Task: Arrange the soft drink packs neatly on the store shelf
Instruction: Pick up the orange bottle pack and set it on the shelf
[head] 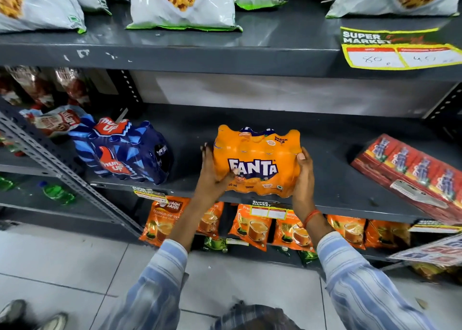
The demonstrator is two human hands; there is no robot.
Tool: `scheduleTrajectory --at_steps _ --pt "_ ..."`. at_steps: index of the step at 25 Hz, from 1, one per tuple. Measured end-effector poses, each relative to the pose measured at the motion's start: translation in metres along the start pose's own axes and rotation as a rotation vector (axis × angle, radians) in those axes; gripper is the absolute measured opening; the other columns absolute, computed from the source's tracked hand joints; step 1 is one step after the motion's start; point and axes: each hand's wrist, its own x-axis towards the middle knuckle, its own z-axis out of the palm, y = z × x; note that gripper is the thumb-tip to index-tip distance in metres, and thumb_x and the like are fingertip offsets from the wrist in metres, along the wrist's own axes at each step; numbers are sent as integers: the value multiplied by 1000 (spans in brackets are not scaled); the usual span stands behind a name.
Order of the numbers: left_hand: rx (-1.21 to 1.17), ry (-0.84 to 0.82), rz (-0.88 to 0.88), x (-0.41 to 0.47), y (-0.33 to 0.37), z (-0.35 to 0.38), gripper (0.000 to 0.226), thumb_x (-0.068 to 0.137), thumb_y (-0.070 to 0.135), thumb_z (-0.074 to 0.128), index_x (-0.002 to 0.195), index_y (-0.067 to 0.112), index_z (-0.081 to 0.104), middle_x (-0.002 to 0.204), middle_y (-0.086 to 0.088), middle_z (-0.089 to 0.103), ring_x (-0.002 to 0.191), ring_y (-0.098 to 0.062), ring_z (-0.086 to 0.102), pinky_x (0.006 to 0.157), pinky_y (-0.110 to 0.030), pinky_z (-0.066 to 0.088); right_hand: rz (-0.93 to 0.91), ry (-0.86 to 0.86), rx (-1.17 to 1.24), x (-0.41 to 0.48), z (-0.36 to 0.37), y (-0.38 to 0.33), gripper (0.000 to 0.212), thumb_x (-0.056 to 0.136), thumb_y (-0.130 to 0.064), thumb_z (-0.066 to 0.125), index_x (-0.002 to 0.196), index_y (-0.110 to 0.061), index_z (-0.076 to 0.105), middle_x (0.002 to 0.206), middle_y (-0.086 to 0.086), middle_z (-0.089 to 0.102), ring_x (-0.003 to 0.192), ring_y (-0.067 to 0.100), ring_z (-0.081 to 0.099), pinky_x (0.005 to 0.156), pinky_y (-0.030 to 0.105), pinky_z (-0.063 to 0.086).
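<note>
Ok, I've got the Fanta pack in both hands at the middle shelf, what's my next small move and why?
Probably slide the Fanta pack left toward the blue Thums Up pack. Your left hand and right hand grip its sides, and bare middle shelf separates the two packs, so closing that gap would tidy the row.

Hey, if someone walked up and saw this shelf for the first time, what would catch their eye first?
Most likely the bright orange Fanta pack at the middle of the grey shelf, gripped on either side by the left hand and the right hand. Next, the dark blue Thums Up pack to its left, and the red carton pack lying tilted at the right end.
</note>
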Motion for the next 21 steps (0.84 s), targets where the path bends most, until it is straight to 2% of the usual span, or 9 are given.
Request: scheduleTrajectory --at_steps 1,2,5,10,13,15,17,19,21 --pt "151 80 18 -8 7 10 104 76 65 52 146 20 -11 159 -12 -6 147 -29 -1 117 -51 4 -59 59 21 2 1 -7 47 99 -34 38 141 -14 35 144 7 43 113 10 46 69 -1 47" --pt "307 174 63 -16 15 22 102 78 67 44 145 16 -14 157 -12 -15 145 -27 -12 116 -47 -4 -103 97 23 0 1 -14 46 100 -32 34 144 -16 31 144 3 40 116 9 42 79 2 46" --pt "552 328 237 -36 55 56 92 84 64 33 145 10 -11 153 -10 -18 144 -25 -16 117 -42 -8 -174 158 50 0 -9 -29 46 99 -35 36 143 -21 34 150 0 37 130 7 36 106 26 33" --pt "676 190 474 -36 97 131 77 90 49 42 146 10 6 155 -17 -9 145 -30 -10 118 -44 7 -408 247 -228 18 -71 -42 45 97 -32 37 138 -13 40 147 7 42 136 19 38 115 39 31" --pt "666 101 586 -26 118 188 70 89 46 43 144 10 20 155 -21 -5 145 -30 -9 117 -45 7 -497 304 -440 29 -136 -40 54 93 -37 33 136 -7 41 142 16 46 132 28 41 112 33 29" --pt "607 17 524 -12 132 238 72 87 46 44 143 7 22 155 -24 -1 145 -34 -4 116 -45 3 -453 329 -595 36 -192 -37 56 91 -35 32 135 -2 41 141 20 47 131 33 42 110 35 29" --pt "496 -100 330 12 141 277 78 85 43 54 143 2 20 155 -27 2 145 -37 0 118 -45 5 -389 374 -721 44 -236 -33 61 85 -36 32 132 0 44 137 24 49 127 38 44 109 42 32" --pt "387 -185 140 38 152 316 79 84 33 62 140 -5 22 151 -31 18 143 -40 16 116 -44 16 -305 434 -842 53 -288 -26 70 76 -41 30 127 5 46 130 31 50 119 45 47 104 47 35" --pt "245 -166 -48 60 160 333 70 81 30 65 131 -8 36 137 -31 45 128 -41 43 104 -41 35 -169 458 -911 56 -324 -19 76 73 -46 32 126 8 45 128 35 49 115 47 47 101 49 34"
